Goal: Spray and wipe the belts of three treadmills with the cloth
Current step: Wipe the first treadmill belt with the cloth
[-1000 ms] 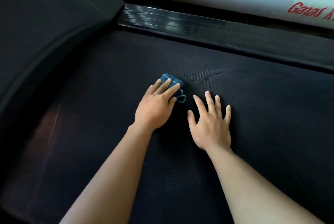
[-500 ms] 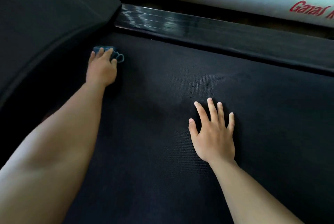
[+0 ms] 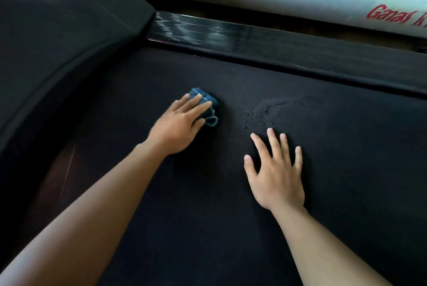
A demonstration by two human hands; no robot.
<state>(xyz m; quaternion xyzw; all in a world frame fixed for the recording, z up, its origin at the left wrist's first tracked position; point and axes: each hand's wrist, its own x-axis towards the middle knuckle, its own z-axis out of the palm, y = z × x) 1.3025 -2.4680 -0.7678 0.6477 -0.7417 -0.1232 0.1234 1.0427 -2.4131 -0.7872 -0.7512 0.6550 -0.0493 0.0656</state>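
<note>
Our left hand [image 3: 178,125] presses the cloth [image 3: 208,97] onto the belt [image 3: 208,216] with straight fingers [image 3: 196,110]; our right hand [image 3: 277,177] lies flat, fingers spread, empty.

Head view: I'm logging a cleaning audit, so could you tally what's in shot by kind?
Hands: 2 (left hand, right hand)
Blue cloth: 1
Treadmill belt: 1
Side rail: 1
Total: 5
</note>
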